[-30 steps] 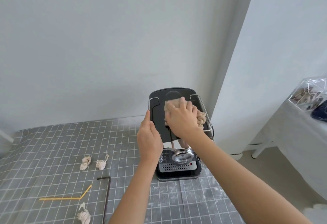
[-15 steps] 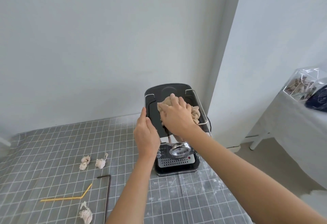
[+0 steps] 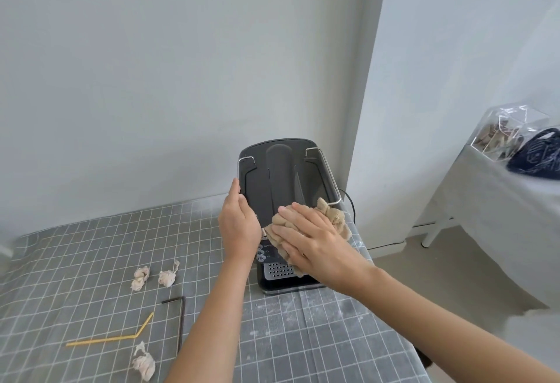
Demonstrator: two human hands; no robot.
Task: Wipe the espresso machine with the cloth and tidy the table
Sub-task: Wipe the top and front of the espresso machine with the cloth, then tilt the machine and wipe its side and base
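Observation:
A black espresso machine (image 3: pixel 281 176) stands at the far right of the grey checked table (image 3: pixel 303 337). My left hand (image 3: pixel 239 225) grips its left side. My right hand (image 3: pixel 315 240) presses a bunched beige cloth (image 3: pixel 333 219) flat against the front edge of the machine's top, over the control panel. Three crumpled paper wads lie on the table: two (image 3: pixel 141 276) (image 3: pixel 167 275) side by side at the left, one (image 3: pixel 144 364) nearer me. A bent yellow straw (image 3: pixel 112 337) and a bent black straw (image 3: pixel 181 322) lie between them.
A white wall rises right behind the machine, and a white pillar stands to its right. The machine's black cord (image 3: pixel 350 204) hangs off its right side. A second cloth-covered table (image 3: pixel 485 201) at the right holds a clear box (image 3: pixel 509 131) and a dark blue bag (image 3: pixel 536 152).
My right hand has dragged the cloth from the middle of the machine's top toward me, down to its front edge. My left hand stays on the machine's left side.

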